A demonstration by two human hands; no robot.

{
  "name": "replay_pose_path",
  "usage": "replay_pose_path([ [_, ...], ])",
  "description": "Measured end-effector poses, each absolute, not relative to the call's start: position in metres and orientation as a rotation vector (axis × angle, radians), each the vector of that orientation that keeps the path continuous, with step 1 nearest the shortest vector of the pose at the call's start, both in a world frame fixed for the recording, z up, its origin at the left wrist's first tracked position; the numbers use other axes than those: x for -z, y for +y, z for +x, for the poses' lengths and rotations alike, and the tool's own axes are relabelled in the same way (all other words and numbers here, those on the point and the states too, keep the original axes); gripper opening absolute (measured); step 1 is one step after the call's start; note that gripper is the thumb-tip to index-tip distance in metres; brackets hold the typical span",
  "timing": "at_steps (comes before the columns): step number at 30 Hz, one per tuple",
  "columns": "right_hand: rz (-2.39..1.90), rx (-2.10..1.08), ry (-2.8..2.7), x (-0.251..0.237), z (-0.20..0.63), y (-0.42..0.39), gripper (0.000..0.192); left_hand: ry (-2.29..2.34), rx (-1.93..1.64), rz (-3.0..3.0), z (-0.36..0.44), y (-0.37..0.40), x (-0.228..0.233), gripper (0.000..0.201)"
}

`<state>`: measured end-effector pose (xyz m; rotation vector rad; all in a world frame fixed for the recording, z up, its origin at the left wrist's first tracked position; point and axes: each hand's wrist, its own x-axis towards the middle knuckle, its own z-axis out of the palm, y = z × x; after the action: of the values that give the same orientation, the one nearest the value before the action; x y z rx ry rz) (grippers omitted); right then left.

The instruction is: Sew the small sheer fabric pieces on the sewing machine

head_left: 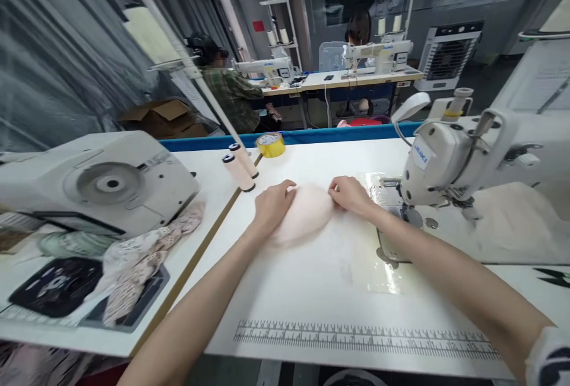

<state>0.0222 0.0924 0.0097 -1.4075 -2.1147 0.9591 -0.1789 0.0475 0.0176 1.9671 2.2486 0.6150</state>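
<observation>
Nearest me, a printed ruler scale (365, 338) runs along the bottom edge of the white surface (312, 279). Mid-frame, I see both hands on a pale, rounded foam pad (307, 214): left hand (272, 203) curled over its left edge, right hand (352, 195) pinching its upper right rim, fingers narrow. The pad lies flat on the surface, just left of the Juki sewing machine (449, 160) at right. My worry: that needle area sits close to the right hand, and a loose pinch could let the soft pad slide askew. Further back, two thread cones (240, 167) and a yellow tape roll (270, 144). Beyond, other people sit at machines.
</observation>
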Motion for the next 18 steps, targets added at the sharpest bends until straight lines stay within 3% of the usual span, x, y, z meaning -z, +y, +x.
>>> replay_pose_path([
  [6,-1.4,-0.822,-2.14,-0.014,0.035,0.081,0.032,2.217,-0.648,2.146,-0.171,0.046,-0.03,0.04],
  [10,-1.286,-0.79,-2.079,-0.018,0.042,0.083,0.021,1.776,-0.73,2.353,-0.174,0.046,-0.029,0.051],
  [14,-1.161,-0.862,-2.008,-0.023,0.027,0.104,0.032,1.471,-0.614,2.882,-0.177,0.014,-0.016,0.078],
  [18,-1.039,-0.934,-1.995,-0.022,0.0,0.122,0.032,1.629,-0.608,2.977,-0.18,-0.013,-0.003,0.088],
])
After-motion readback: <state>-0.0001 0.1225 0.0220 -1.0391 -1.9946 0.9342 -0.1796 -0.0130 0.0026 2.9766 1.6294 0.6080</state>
